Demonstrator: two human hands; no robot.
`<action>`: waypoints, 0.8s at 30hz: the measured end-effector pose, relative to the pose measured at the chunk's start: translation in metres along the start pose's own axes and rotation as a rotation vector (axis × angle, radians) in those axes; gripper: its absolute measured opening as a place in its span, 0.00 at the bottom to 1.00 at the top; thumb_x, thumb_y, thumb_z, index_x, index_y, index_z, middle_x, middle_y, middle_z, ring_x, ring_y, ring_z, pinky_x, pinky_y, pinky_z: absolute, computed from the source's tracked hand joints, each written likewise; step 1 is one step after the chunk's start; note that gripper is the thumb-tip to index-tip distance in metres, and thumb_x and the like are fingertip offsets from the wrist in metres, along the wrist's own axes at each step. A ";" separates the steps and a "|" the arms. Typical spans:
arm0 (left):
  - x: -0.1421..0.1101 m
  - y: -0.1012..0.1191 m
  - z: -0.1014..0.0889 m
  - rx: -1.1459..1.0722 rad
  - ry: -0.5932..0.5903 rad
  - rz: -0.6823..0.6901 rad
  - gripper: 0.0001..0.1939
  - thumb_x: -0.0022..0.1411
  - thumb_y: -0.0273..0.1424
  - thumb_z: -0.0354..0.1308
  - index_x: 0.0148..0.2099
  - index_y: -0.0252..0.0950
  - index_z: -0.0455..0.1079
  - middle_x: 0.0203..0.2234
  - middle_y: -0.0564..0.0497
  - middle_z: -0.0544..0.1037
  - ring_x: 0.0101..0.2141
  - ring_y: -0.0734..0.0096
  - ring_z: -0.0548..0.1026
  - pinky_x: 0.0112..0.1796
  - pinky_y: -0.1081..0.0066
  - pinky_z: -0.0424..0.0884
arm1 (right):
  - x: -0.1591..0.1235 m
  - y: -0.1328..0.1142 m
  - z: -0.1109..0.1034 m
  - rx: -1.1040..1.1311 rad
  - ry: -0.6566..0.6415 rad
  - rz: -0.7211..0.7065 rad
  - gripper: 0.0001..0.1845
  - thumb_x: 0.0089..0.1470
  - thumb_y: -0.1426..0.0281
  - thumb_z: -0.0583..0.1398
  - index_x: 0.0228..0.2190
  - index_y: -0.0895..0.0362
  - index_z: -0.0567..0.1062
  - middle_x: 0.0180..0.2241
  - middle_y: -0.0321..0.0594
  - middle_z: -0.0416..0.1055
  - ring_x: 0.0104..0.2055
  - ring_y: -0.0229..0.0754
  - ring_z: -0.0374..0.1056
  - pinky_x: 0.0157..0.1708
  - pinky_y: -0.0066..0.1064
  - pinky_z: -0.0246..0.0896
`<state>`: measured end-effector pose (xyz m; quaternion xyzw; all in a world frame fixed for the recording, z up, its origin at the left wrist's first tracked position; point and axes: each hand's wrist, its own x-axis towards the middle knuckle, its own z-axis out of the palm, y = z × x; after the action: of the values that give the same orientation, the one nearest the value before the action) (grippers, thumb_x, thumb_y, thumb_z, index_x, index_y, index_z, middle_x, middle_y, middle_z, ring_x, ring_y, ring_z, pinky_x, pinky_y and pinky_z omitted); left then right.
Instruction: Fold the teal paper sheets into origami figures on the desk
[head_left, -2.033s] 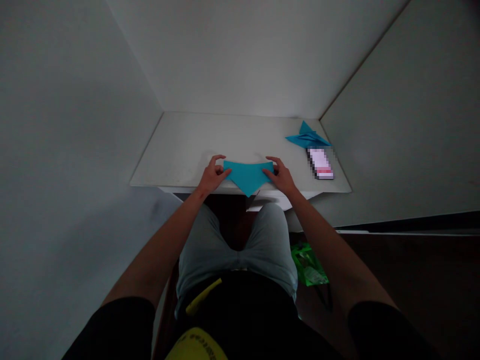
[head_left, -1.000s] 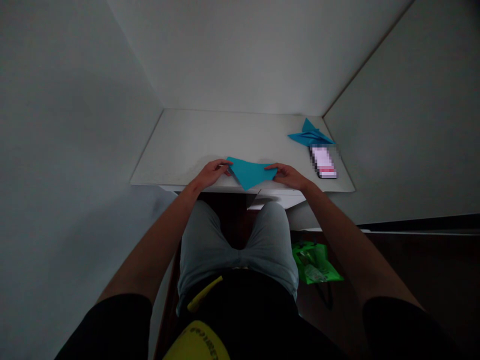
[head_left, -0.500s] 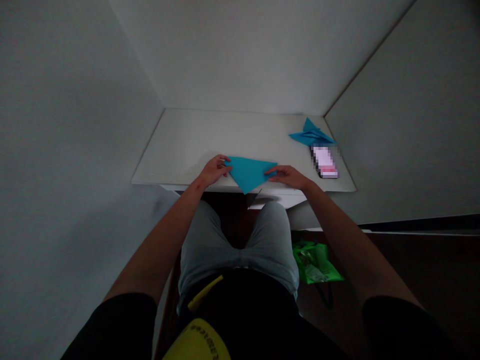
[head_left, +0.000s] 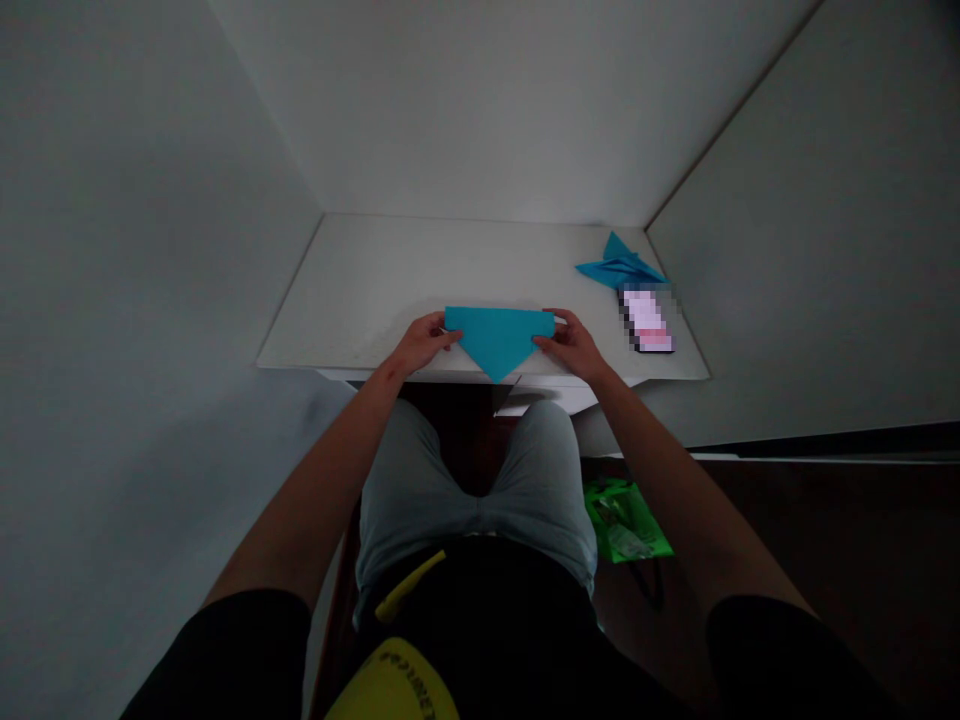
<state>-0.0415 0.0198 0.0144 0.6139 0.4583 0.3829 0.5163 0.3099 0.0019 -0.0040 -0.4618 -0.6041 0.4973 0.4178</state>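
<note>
A folded sheet of blue paper [head_left: 498, 338] is held up near the front edge of the white table, its straight edge away from me and its point towards me. My left hand [head_left: 425, 342] grips the left corner, thumb in front and fingers partly behind. At the opposite corner my right hand [head_left: 571, 345] pinches the sheet the same way, one finger showing along the top edge. The fingers behind the paper are partly hidden.
A folded blue paper piece [head_left: 619, 266] lies at the table's back right, touching a phone [head_left: 646, 320] with a blurred screen. The white table [head_left: 360, 270] meets walls on several sides. A green bag [head_left: 626, 525] sits on the floor to my right.
My right hand has shifted its grip to the right corner, with a finger now at the top. The paper's upper edge has become level and the sheet has turned slightly.
</note>
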 end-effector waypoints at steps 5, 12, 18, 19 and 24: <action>-0.003 0.008 0.000 0.083 0.009 0.013 0.10 0.59 0.29 0.65 0.44 0.36 0.83 0.34 0.50 0.83 0.29 0.72 0.76 0.37 0.69 0.75 | -0.003 -0.005 -0.002 -0.132 0.000 -0.062 0.23 0.51 0.53 0.72 0.46 0.50 0.82 0.34 0.36 0.77 0.34 0.44 0.72 0.40 0.38 0.71; -0.004 0.004 -0.005 0.147 -0.023 -0.025 0.21 0.58 0.27 0.60 0.51 0.37 0.85 0.28 0.52 0.82 0.32 0.68 0.78 0.39 0.68 0.75 | -0.009 -0.010 -0.004 -0.198 -0.013 -0.068 0.19 0.54 0.61 0.63 0.45 0.51 0.86 0.39 0.39 0.82 0.38 0.45 0.74 0.46 0.42 0.72; -0.005 0.001 -0.002 0.089 -0.031 -0.022 0.21 0.57 0.37 0.72 0.52 0.36 0.84 0.32 0.50 0.84 0.33 0.68 0.78 0.39 0.68 0.75 | -0.009 -0.011 -0.001 -0.160 -0.009 -0.056 0.25 0.49 0.56 0.71 0.48 0.52 0.85 0.44 0.41 0.83 0.40 0.46 0.75 0.44 0.40 0.72; -0.005 0.002 -0.001 0.108 -0.013 -0.019 0.18 0.59 0.40 0.72 0.48 0.36 0.84 0.30 0.50 0.83 0.32 0.68 0.77 0.38 0.68 0.74 | -0.009 -0.011 -0.001 -0.173 0.015 -0.040 0.23 0.50 0.53 0.71 0.45 0.52 0.85 0.41 0.41 0.83 0.38 0.45 0.74 0.42 0.39 0.72; -0.006 0.007 -0.001 0.240 0.053 -0.002 0.19 0.66 0.48 0.67 0.32 0.38 0.77 0.24 0.52 0.78 0.28 0.69 0.73 0.33 0.69 0.69 | -0.007 -0.012 0.002 -0.258 0.116 0.000 0.28 0.55 0.40 0.67 0.27 0.53 0.77 0.26 0.38 0.75 0.28 0.42 0.67 0.31 0.35 0.66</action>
<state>-0.0430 0.0137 0.0211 0.6605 0.5147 0.3409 0.4272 0.3080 -0.0065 0.0074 -0.5395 -0.6378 0.3882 0.3891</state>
